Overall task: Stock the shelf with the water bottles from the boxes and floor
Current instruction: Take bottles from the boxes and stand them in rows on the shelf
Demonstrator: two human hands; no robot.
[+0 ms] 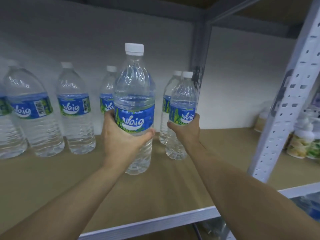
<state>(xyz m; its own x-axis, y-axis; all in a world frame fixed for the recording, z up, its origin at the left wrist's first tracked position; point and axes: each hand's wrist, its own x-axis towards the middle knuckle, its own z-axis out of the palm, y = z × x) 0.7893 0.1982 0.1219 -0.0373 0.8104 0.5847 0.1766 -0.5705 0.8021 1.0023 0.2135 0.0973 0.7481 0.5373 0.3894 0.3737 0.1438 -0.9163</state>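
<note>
My left hand (pixel 121 135) grips a clear water bottle (pixel 134 94) with a white cap and blue label, held upright over the brown shelf board (pixel 52 179). My right hand (pixel 186 130) grips a second, similar bottle (pixel 183 99) at its label, upright on or just above the board further back. Another bottle (pixel 167 104) stands right behind that one, partly hidden. Several more bottles stand along the back wall: one (pixel 74 108) left of centre, one (pixel 29 111) further left, and one (pixel 107 94) half hidden behind the left-hand bottle.
A grey perforated upright post (pixel 284 108) stands at the right front of the shelf. Beyond it sit green-and-white packaged goods (pixel 304 144). The metal shelf edge (pixel 155 220) runs across the front. An upper shelf beam (pixel 138 7) hangs overhead.
</note>
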